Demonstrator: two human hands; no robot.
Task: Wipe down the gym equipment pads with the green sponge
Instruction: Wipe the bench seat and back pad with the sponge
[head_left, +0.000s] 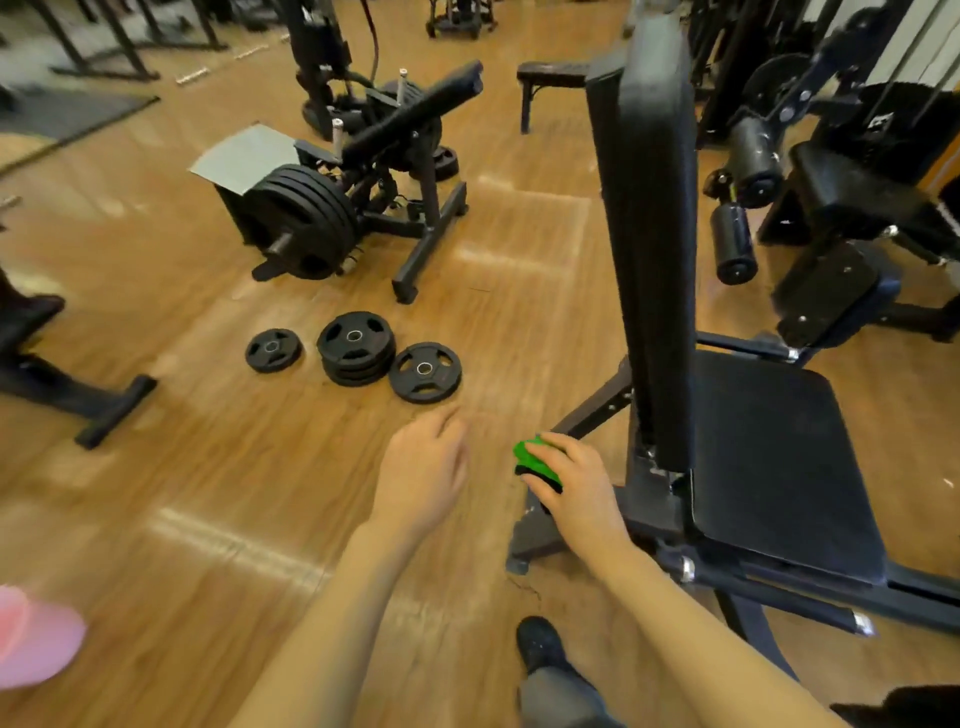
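- Sponge (535, 460), green on top with a dark underside, sits in the right hand (574, 488); fingers curl over it and clasp it, held in the air just left of the bench's rear corner, not touching any pad.
- Right hand is close to the foot of the upright back pad (649, 234), which stands nearly vertical and edge-on to the camera.
- Left hand (423, 467) hangs loose over the wooden floor (208, 493), fingers relaxed, nothing in it.
- Seat pad (769, 457) lies flat to the right of the back pad, dark and matte; no wet streak or sheen shows on either surface, so whether either has been wiped cannot be told.
- By my reading, the wiping contact is not happening at this instant: sponge in hand, pads within reach, the stroke itself yet to land.
- Further right, roller pads (732, 241) on a neighbouring machine are likely candidates too, well apart from the sponge.
- Out on the floor: loose weight plates (356, 345) in a row, and a plate-loaded machine (363, 176) beyond them.
- Pink blur (36, 639) shows at the lower left edge; unclear what it is.
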